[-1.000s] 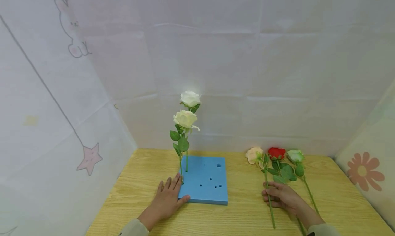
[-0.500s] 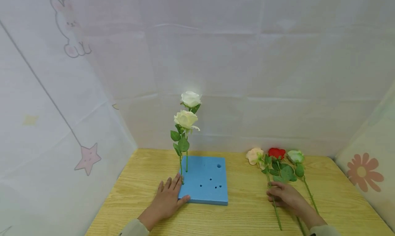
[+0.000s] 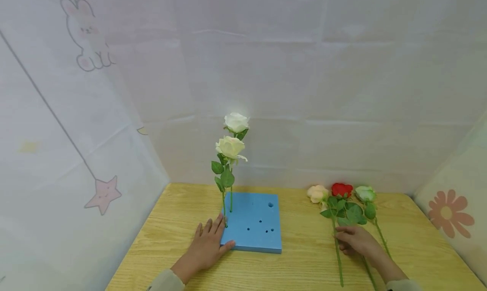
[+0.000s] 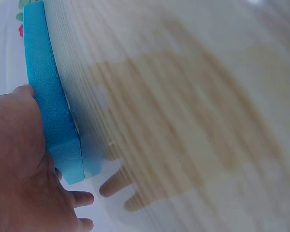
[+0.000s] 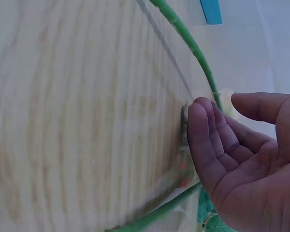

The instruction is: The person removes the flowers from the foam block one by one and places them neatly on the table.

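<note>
My left hand (image 3: 205, 244) rests flat at the left side of a blue foam board (image 3: 262, 210), fingertips on its edge and thumb at the near corner. In the left wrist view the board's side (image 4: 50, 87) lies against that hand. A white rose (image 3: 236, 122) and a cream rose (image 3: 230, 147) stand upright in holes along the board's left side. My right hand (image 3: 355, 240) holds the stem of a peach rose (image 3: 317, 194) at the fingertips. In the right wrist view the green stem (image 5: 186, 36) runs between thumb and curled fingers, its shadow beside it.
A red rose (image 3: 341, 189) and a green-white rose (image 3: 365, 193) lie at the back right of the wooden table (image 3: 304, 257), their stems running forward near the right forearm. Several holes dot the board. A white printed curtain (image 3: 285, 84) hangs behind.
My right hand has shifted a little to the right. The peach rose has moved right with it, its leaves have turned, and its stem's lower end has swung. The left hand stays put.
</note>
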`<act>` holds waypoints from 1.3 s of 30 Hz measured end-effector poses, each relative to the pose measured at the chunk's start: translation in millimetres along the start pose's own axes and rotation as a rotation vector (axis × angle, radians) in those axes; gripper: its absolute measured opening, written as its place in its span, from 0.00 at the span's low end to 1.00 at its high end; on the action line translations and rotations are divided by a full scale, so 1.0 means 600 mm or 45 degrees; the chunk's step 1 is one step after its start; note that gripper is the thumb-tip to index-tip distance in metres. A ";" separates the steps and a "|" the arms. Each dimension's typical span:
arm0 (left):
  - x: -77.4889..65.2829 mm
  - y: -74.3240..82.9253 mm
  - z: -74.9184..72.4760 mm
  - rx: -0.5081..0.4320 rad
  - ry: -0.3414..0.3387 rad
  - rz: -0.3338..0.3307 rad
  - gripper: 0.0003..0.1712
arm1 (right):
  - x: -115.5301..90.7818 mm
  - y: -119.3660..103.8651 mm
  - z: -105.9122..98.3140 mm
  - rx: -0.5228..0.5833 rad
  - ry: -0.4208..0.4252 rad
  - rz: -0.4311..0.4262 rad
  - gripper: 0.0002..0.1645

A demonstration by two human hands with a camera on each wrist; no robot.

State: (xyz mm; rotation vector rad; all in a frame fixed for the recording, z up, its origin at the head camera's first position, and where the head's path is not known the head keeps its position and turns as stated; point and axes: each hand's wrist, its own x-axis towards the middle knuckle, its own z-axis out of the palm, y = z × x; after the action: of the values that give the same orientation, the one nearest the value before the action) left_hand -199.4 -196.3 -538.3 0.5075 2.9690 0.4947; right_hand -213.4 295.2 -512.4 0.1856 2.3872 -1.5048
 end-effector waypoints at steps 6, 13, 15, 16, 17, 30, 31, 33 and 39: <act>-0.001 0.000 0.001 0.004 -0.016 0.001 0.52 | -0.005 -0.016 -0.002 -0.046 0.063 -0.051 0.28; 0.002 0.000 0.000 0.028 -0.026 -0.013 0.53 | -0.015 -0.044 0.015 0.011 -0.003 -0.200 0.29; 0.003 -0.003 0.002 0.034 -0.018 -0.008 0.53 | -0.017 -0.053 0.022 0.049 -0.037 -0.232 0.30; 0.004 -0.004 0.004 0.042 -0.017 -0.009 0.53 | -0.017 -0.057 0.026 0.071 -0.050 -0.245 0.30; 0.004 -0.005 0.006 0.051 -0.015 -0.009 0.53 | -0.018 -0.061 0.030 0.089 -0.062 -0.254 0.31; 0.001 -0.001 0.002 0.058 -0.002 -0.006 0.52 | -0.014 -0.107 0.088 0.225 -0.092 -0.408 0.32; 0.001 -0.001 0.003 0.059 0.005 -0.003 0.52 | -0.013 -0.110 0.093 0.237 -0.089 -0.411 0.31; 0.001 -0.001 0.003 0.061 0.008 0.002 0.52 | -0.012 -0.114 0.101 0.254 -0.084 -0.418 0.30; 0.001 0.000 0.002 0.070 0.009 -0.003 0.52 | -0.004 -0.122 0.124 0.300 -0.106 -0.468 0.30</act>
State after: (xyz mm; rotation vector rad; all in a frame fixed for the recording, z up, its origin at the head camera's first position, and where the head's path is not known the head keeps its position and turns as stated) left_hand -199.6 -195.9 -539.3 0.5078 2.9965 0.4169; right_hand -216.5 196.5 -478.9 -0.2745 2.2604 -1.9145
